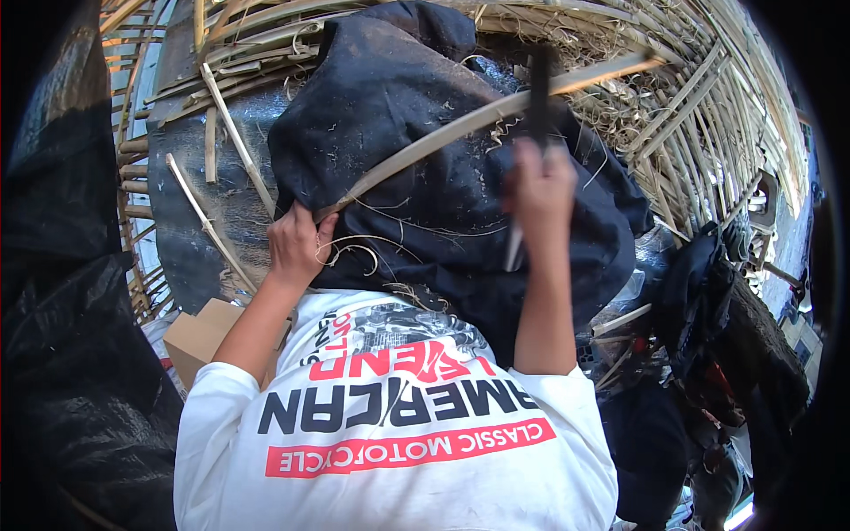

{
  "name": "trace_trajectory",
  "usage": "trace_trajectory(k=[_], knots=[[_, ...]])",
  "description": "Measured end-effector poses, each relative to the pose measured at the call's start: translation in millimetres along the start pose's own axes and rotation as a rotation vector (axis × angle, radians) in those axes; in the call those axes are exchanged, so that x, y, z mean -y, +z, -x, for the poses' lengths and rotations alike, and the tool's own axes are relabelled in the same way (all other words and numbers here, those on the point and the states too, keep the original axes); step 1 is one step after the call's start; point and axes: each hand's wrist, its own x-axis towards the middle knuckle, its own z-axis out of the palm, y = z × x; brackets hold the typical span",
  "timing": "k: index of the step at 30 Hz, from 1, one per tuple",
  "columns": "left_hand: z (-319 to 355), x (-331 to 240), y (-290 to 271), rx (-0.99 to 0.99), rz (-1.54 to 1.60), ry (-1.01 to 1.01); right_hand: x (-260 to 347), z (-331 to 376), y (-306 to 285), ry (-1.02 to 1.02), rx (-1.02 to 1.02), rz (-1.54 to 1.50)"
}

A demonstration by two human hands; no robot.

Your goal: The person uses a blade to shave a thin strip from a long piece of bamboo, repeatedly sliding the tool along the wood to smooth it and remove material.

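Note:
A long, pale bamboo strip (443, 140) slants across the dark cloth (398, 93) over my lap, from lower left to upper right. Its near end is gripped in my left hand (297, 245), fingers closed and thumb along it. My right hand (542, 190) is closed around a knife (539, 88), smeared by motion. The dark blade points away from me and crosses the strip's far part; whether they touch I cannot tell. A light-coloured end pokes out below that fist. Thin curled shavings (361, 252) hang beside my left hand.
Heaps of split bamboo strips (708, 115) and shavings lie at the far side and right. Two loose sticks (204, 217) (235, 133) lie to the left. A cardboard box (204, 334) stands by my left elbow. Dark sheeting (75, 354) hangs at far left.

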Motion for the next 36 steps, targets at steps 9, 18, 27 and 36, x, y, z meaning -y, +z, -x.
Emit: trace_trajectory(k=[9,18,27,36], knots=[[-6.9,-5.9,-0.1,-0.021,-0.036,0.027,-11.7,-1.5,-10.2,-0.076,0.106,0.069],[-0.5,-4.4,3.5,-0.008,-0.059,0.006,-28.8,5.2,-5.0,-0.148,0.052,0.065],[-5.3,-2.0,-0.6,0.043,-0.108,0.006,-35.1,24.0,-9.6,-0.131,0.227,0.22],[-5.4,3.0,-5.4,0.046,-0.138,0.02,-27.2,22.3,-15.9,-0.132,0.315,0.21]])
